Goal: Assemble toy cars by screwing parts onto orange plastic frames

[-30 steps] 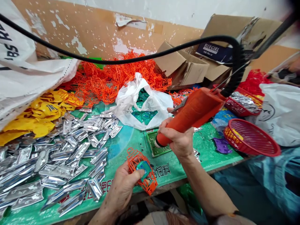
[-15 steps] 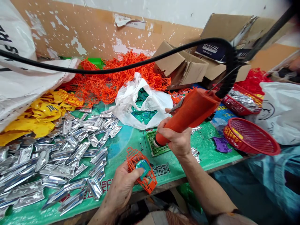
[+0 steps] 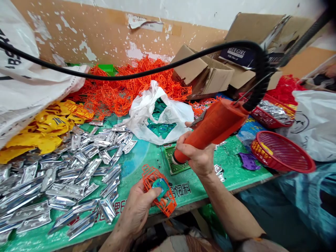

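My left hand (image 3: pixel 139 203) is closed on an orange plastic frame (image 3: pixel 168 206), its thumb pressing a small teal plastic piece (image 3: pixel 162 186) against the frame. My right hand (image 3: pixel 198 154) wraps round a red-orange handheld power screwdriver (image 3: pixel 212 129) with a lever on its side. The tool tilts down to the left, its tip over a small green perforated tray (image 3: pixel 178 168). What the tray holds is too small to make out. Behind it, a white plastic bag (image 3: pixel 136 120) lies open with teal pieces (image 3: pixel 162 129) inside.
Shiny silver parts (image 3: pixel 78 178) cover the left of the green table, with yellow pieces (image 3: pixel 49 122) behind. Orange frames (image 3: pixel 118 91) pile up at the back. A black cable (image 3: pixel 118 76) crosses overhead. Cardboard boxes (image 3: pixel 217 78) and a red basket (image 3: pixel 294 162) stand to the right.
Both hands stay almost where they were, with the same things held. The teal piece sits at a slightly different tilt under my left thumb.
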`<state>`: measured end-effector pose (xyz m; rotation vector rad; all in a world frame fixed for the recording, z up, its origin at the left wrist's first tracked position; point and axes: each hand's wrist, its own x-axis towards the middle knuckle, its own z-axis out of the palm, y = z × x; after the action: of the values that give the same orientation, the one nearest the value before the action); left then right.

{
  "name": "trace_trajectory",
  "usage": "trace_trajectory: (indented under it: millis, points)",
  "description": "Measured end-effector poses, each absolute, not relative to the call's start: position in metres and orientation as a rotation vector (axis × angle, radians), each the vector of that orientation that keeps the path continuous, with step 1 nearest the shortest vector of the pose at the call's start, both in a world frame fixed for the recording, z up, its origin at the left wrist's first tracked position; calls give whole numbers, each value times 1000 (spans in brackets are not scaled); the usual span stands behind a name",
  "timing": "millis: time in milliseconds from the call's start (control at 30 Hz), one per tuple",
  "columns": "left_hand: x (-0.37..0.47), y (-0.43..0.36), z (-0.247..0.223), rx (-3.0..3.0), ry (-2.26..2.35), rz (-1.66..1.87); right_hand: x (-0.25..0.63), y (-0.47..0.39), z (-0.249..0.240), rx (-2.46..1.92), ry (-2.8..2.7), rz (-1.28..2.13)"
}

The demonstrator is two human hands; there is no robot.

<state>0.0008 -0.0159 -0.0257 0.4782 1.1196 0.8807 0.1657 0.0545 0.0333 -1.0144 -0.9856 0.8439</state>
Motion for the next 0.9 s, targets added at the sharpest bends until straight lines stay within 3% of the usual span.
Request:
trace_trajectory:
  millis: [667,900]
  points:
    - [2,-15,-20,473,1124,903,171,55,31,-977,-1039,809]
    - [1,-15,-20,471,1101,889,174,49,55,-856,-955,858]
